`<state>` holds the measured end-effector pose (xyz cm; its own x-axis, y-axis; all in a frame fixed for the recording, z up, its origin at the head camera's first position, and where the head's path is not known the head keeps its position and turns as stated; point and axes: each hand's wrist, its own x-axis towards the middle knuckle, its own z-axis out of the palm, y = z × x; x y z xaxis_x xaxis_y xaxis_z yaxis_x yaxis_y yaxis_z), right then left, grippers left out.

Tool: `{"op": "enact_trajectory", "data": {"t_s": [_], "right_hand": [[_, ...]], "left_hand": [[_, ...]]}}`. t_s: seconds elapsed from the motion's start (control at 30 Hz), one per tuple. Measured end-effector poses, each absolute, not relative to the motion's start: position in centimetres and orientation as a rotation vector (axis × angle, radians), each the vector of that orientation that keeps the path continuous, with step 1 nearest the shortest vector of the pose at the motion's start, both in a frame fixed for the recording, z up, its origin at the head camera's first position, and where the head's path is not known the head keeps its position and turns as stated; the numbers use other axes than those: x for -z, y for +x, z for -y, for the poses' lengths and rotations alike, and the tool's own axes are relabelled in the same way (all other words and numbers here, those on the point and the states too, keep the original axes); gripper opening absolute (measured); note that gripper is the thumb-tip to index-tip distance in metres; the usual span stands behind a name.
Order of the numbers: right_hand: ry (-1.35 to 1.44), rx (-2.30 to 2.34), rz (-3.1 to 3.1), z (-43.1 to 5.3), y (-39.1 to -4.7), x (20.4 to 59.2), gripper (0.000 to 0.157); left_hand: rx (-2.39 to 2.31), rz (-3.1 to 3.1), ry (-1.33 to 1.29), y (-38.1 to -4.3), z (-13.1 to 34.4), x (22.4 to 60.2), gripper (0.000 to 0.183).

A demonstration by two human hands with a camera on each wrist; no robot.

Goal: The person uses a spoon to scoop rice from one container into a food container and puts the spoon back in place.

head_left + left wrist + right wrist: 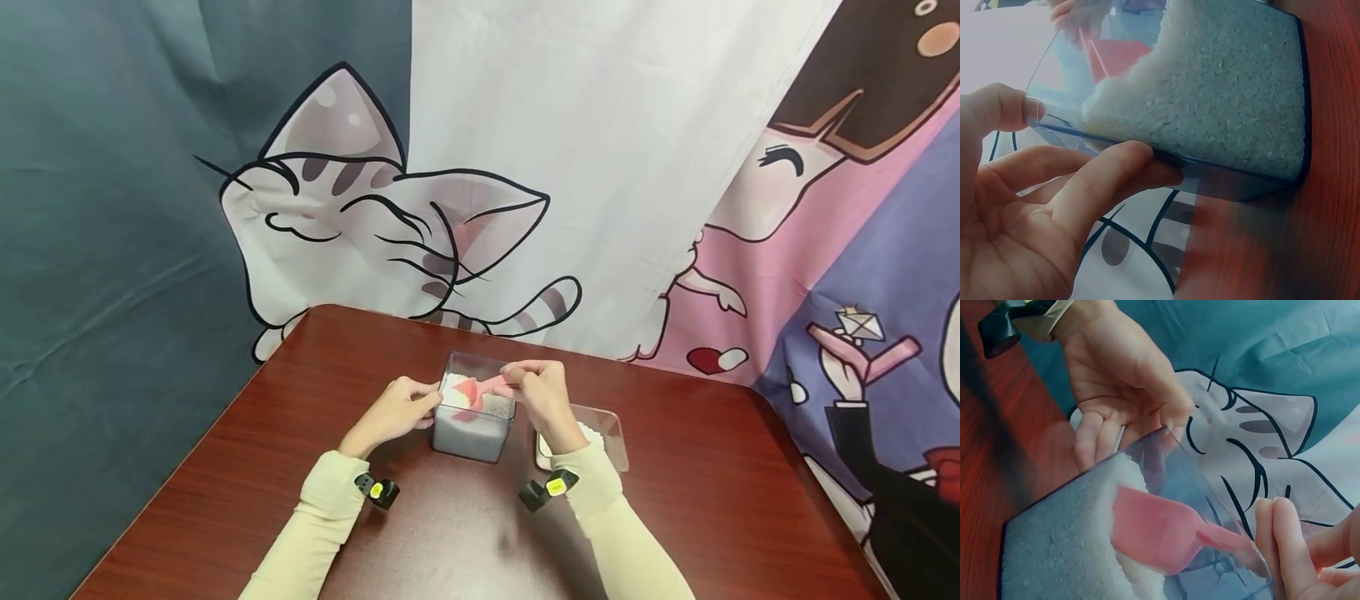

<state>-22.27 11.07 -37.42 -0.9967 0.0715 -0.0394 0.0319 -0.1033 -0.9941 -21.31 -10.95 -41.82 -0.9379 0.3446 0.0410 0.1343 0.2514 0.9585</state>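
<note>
A clear plastic box [468,446] of white rice [1235,81] stands on the table. My left hand [397,410] grips its left side near the top, thumb over the rim and fingers against the outer wall. Inside the box is a pink scoop [1157,531], its bowl dug into the rice. My right hand [542,396] pinches the scoop's handle between thumb and fingers above the right side of the rim. The rice surface is uneven, hollowed around the scoop in both wrist views.
A shallow clear tray [617,442] holding white grains [592,435] sits right of the box, partly hidden by my right wrist. The reddish-brown table [262,458] runs back to a cartoon-printed curtain [630,167].
</note>
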Motion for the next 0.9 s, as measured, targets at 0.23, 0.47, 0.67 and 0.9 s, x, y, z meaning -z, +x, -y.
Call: {"op": "enact_trajectory", "data": {"t_s": [0.23,0.47,0.67,0.9], "right_hand": [[-0.172,-2.498,1.918,-12.4,-22.0,37.6,0.023],[-0.196,-2.592,1.783,-13.2,-22.0,38.2,0.025],[-0.252,-2.670,1.651,-13.9,-21.9,38.8,0.015],[-0.304,-2.782,1.524,-14.6,-21.4,38.9,0.020]], "left_hand": [[-1.780,-2.329,0.437,-21.4,10.9,41.9,0.032],[-1.780,-2.319,0.416,-21.3,10.9,42.0,0.034],[-1.784,-2.324,0.422,-21.2,10.8,41.8,0.035],[-1.784,-2.328,0.406,-21.2,10.9,41.7,0.035]]}}
